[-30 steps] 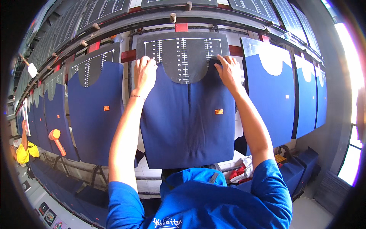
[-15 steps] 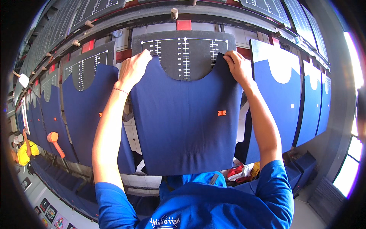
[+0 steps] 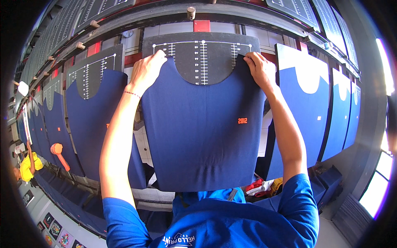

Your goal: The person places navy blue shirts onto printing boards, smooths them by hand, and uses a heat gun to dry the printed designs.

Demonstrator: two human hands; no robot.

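A navy blue fabric panel (image 3: 202, 136) with a scooped neck and a small orange print lies over the dark board (image 3: 231, 40) in front of me. White ruler scales mark the bare far end of that board. My left hand (image 3: 145, 71) pinches the panel's left shoulder tip, and my right hand (image 3: 260, 70) pinches the right one. Between them the cloth lies mostly smooth, with faint wrinkles near the board's near edge. The fingertips of both hands are closed on the cloth.
Matching boards with navy panels (image 3: 302, 107) stand in a row on both sides. An orange handheld tool (image 3: 60, 156) rests on a left panel. Beyond runs a dark rail (image 3: 165, 20) with knobs. A person in yellow (image 3: 31, 165) is at far left. Coloured cloths (image 3: 262, 187) lie below right.
Both hands have shifted very slightly toward the far end with the panel's shoulder tips. The view has moved a little; the grip is the same.
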